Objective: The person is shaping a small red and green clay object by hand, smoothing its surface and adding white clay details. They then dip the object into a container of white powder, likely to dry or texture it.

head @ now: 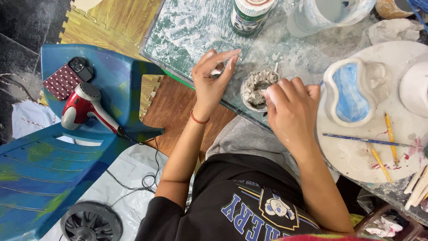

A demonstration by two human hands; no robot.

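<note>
Two bare hands are up over the table edge, and everything turns around the small bowl of grey clay slip [258, 88]. Left hand [213, 79] sits just to the left of that bowl, fingers curled in with thumb and fingertips pinched on a small white bit of clay [216, 71], a red string bracelet [198, 119] around the wrist. Right hand [292, 109] is touching the bowl's right rim, fingers bent in a loose clench, white slip smeared on the knuckles; whether anything is pinched inside it, I cannot tell. Behind the bowl lies the green cutting mat [187, 31], streaked white, and a green-and-white jar [249, 15] stands on it, just beyond the bowl. Further back and to the right of the bowl there is a clear plastic tub [325, 15]. Right of the bowl, past the right hand, is a round white board [356, 156] carrying a wavy clay dish [352, 91] painted blue inside, with a blue-handled brush [365, 141] and yellow pencils [390, 136] lying across the board. Well away to the left of the bowl, a blue painted chair [111, 89] holds a red hair dryer [87, 107] and a phone in a dotted case [67, 78], the dryer's cord trailing off towards the floor.
</note>
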